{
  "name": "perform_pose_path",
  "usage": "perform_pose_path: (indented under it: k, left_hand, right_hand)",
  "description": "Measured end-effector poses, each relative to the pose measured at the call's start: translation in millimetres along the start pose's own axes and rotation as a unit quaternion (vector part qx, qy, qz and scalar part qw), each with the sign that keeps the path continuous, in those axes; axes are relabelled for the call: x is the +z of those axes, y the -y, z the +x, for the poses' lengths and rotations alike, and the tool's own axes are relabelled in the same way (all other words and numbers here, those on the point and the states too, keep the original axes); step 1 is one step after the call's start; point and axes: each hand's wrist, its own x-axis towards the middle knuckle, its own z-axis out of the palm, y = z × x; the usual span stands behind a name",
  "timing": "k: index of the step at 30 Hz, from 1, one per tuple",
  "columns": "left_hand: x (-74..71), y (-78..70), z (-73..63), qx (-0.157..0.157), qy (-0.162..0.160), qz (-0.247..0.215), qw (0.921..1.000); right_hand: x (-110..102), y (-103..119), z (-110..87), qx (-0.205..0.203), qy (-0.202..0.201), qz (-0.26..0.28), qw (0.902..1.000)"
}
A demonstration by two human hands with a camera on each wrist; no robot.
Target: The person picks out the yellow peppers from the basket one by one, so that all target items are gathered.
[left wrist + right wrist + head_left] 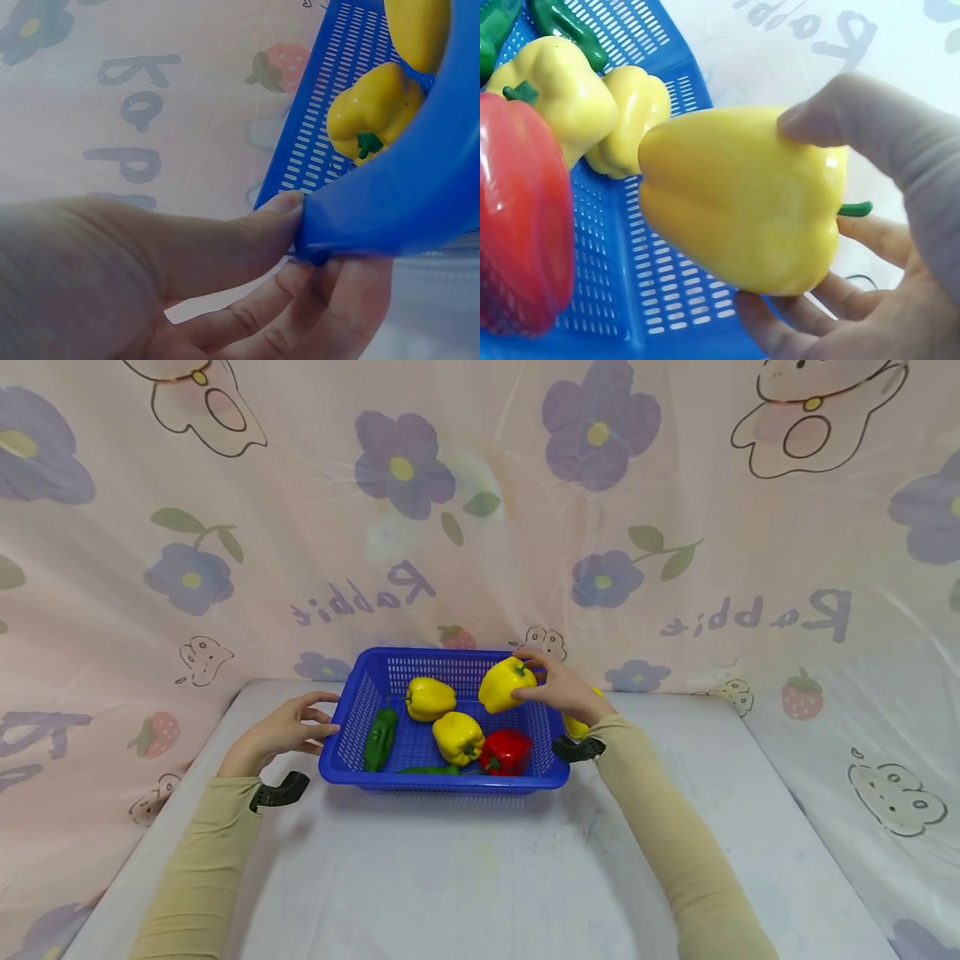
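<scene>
My right hand (pixel 558 687) grips a yellow bell pepper (pixel 501 685) by its stem end, over the back right part of the blue basket (pixel 450 782). In the right wrist view, thumb and fingers hold this bell pepper (pixel 735 199) from opposite sides. At the basket's left end, my left hand (pixel 288 727) pinches the rim (pixel 352 217), thumb on top and fingers beneath. Inside the basket lie two more yellow bell peppers, one at the back (pixel 431 699) and one nearer the middle (pixel 458 737). A red bell pepper (pixel 507 752) and two green peppers (pixel 381 739) lie there too.
Outside the basket, another yellow object (pixel 575 727) shows partly behind my right wrist. The basket stands on a white table (pixel 480 877), near a curtain (pixel 495 543) printed with flowers and rabbits.
</scene>
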Motion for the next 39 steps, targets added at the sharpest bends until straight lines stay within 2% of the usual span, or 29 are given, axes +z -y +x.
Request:
perform_pose_path:
  k: [9,23,28,39]
  left_hand:
    - [0.2,0.0,-0.5,-0.002,-0.001,0.002,1.0000]
    - [1.0,-0.6,-1.2,0.006,0.002,0.000,1.0000]
    - [0.7,-0.4,-1.5,0.001,0.002,-0.004,1.0000]
    - [2.0,-3.4,-3.6,0.011,0.006,-0.006,0.9999]
  right_hand:
    - [-17,0,-14.1,-0.022,-0.010,0.009,0.9997]
    - [-40,-1,-28.4,-0.012,-0.013,0.029,0.9994]
    - [-44,-5,-32.6,-0.017,-0.013,0.044,0.9988]
    - [-58,-15,-46.1,-0.026,-0.018,0.076,0.9966]
